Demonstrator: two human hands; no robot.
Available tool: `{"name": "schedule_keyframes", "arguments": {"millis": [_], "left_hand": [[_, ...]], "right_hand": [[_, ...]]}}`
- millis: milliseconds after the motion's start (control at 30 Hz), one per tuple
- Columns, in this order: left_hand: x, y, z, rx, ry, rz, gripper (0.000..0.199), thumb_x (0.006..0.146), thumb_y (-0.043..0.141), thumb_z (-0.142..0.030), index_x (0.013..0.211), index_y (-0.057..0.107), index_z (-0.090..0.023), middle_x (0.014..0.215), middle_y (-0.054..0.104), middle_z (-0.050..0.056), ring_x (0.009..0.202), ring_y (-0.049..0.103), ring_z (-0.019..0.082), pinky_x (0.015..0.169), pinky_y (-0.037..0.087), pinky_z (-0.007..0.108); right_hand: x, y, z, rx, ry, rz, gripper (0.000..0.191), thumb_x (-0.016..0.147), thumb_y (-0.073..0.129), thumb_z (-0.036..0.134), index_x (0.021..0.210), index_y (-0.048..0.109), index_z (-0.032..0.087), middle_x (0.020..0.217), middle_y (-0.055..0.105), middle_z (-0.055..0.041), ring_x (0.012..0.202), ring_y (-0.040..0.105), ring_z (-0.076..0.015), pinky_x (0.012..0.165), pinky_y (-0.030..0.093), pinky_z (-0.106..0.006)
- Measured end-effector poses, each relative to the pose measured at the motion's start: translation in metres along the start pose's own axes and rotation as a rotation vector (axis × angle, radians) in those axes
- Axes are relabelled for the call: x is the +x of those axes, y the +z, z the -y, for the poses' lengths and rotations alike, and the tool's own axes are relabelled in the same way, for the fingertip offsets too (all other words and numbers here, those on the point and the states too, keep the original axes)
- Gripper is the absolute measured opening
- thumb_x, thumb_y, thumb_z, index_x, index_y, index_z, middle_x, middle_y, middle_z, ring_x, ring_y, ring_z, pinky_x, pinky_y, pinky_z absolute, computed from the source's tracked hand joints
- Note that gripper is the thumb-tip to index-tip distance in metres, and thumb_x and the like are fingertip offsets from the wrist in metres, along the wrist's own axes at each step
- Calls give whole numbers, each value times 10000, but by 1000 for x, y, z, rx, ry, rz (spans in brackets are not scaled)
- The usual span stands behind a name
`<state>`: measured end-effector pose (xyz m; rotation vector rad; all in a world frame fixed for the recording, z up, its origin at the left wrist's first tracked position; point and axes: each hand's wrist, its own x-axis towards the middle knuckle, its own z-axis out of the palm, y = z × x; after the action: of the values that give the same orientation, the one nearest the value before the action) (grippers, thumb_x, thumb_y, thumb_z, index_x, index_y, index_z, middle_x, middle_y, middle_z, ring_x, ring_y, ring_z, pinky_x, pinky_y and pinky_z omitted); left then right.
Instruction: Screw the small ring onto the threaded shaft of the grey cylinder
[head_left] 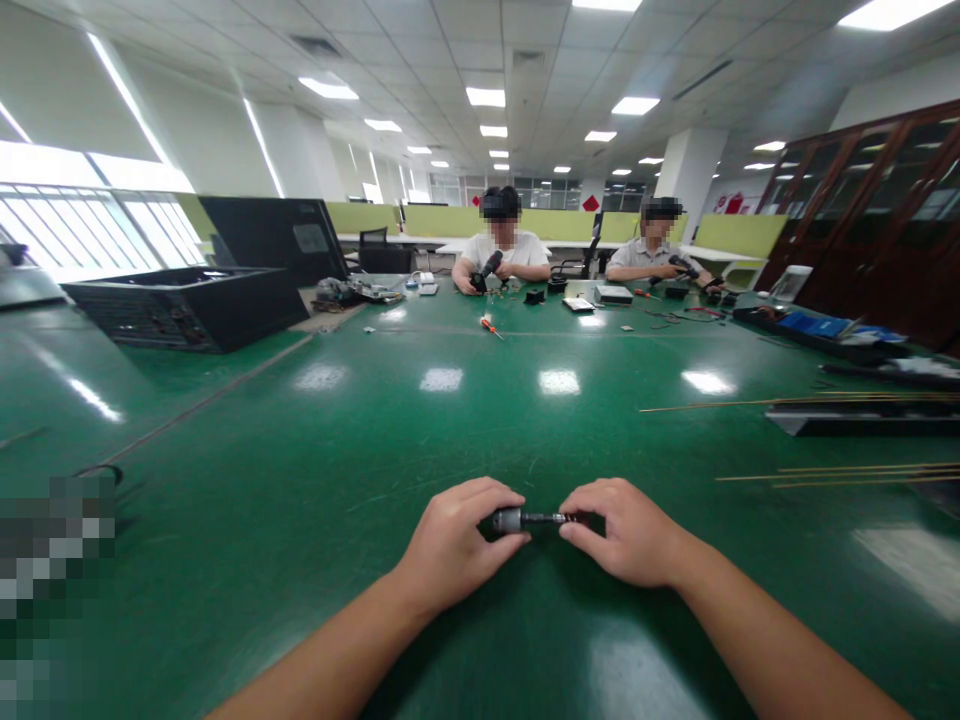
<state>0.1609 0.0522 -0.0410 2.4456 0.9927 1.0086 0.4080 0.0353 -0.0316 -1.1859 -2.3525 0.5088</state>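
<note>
Above the green table point(360, 430), near its front, my left hand point(457, 540) is closed around a short dark cylinder with a grey collar point(509, 520), much like a drill chuck. From the collar a thin black shaft point(541, 518) runs level to the right. My right hand point(630, 530) pinches the shaft's far end between thumb and fingertips, where a small reddish-dark part shows. Whether shaft and cylinder are one piece I cannot tell. The palms hide some of both ends.
An orange screwdriver point(491, 327) lies farther back. Thin brass-coloured rods point(862, 472) and a dark metal channel point(840, 415) are at the right. A black computer case point(202, 305) stands at the left. Two people point(514, 250) work across the table with dark tools.
</note>
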Motion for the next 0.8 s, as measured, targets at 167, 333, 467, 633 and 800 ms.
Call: {"name": "schedule_keyframes", "arguments": {"millis": [167,333,467,633,800], "left_hand": [[1,0,0,5,-5,5,263,762,763,-198,1011,688,-238,971,712,10,885,669,166,812,525,293],[1,0,0,5,-15,9,261,763,764,-201,1011,690,-239,968,712,10,883,670,167,811,524,292],[1,0,0,1,-15,7,251,764,762,-200,1001,691,-238,959,712,9,871,670,164,801,523,288],[2,-1,-2,-6,-21,5,254,756,763,-196,997,692,-233,951,713,12,866,668,168,794,525,291],[2,-1,0,-15,-31,7,249,762,758,-194,999,692,-236,945,712,9,861,667,164,791,524,288]], "right_hand": [[1,0,1,0,5,8,139,895,600,274,897,717,199,807,711,-12,737,619,-163,705,387,-277],[1,0,1,-12,12,5,138,893,599,275,891,714,198,799,708,-11,729,613,-161,706,387,-278],[1,0,1,-19,15,6,139,894,598,277,900,714,200,808,711,-9,738,616,-163,713,389,-280],[0,-1,0,-32,27,8,138,889,605,287,904,714,204,817,715,-12,752,621,-170,727,389,-288],[1,-1,1,-33,30,7,132,888,602,286,892,709,208,808,714,-9,743,620,-170,723,388,-286]]}}
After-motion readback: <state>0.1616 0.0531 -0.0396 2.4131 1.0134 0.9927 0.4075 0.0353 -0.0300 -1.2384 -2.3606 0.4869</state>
